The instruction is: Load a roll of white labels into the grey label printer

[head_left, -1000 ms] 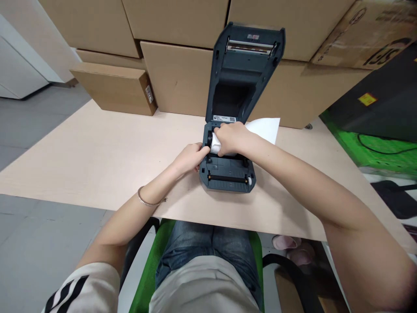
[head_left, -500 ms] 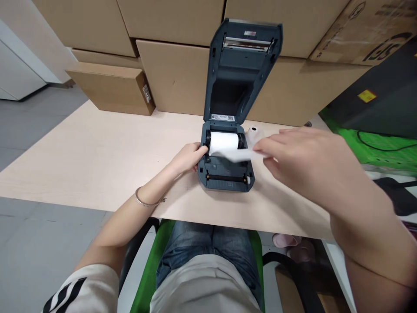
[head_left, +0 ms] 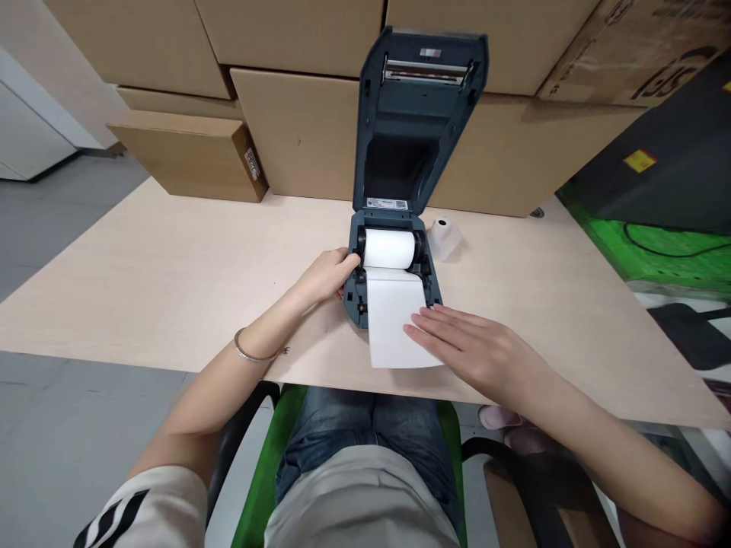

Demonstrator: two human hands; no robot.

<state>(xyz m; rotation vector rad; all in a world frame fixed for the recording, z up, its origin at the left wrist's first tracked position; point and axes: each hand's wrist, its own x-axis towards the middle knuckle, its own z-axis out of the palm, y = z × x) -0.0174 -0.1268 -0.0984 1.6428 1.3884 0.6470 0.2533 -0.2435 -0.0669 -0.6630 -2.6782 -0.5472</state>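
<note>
A dark grey label printer stands on the table with its lid raised. Inside it sits a white paper roll. From the roll a white paper strip runs forward over the printer's front, hiding the roller and hanging past the front edge. My left hand grips the printer's left side, its thumb on the rim. On the strip's right part lies my right hand, fingers stretched out flat; its thumb is hidden. Behind the printer's right side lies a small white roll.
Large cardboard boxes stand stacked along the back of the wooden table. A flat brown box is at the back left. To the right are a black case and a green crate. The table's front edge runs close to my lap.
My right hand has come down and left from above the printer's right side, bringing the paper strip forward over the printer's front. My left hand stays on the printer.
</note>
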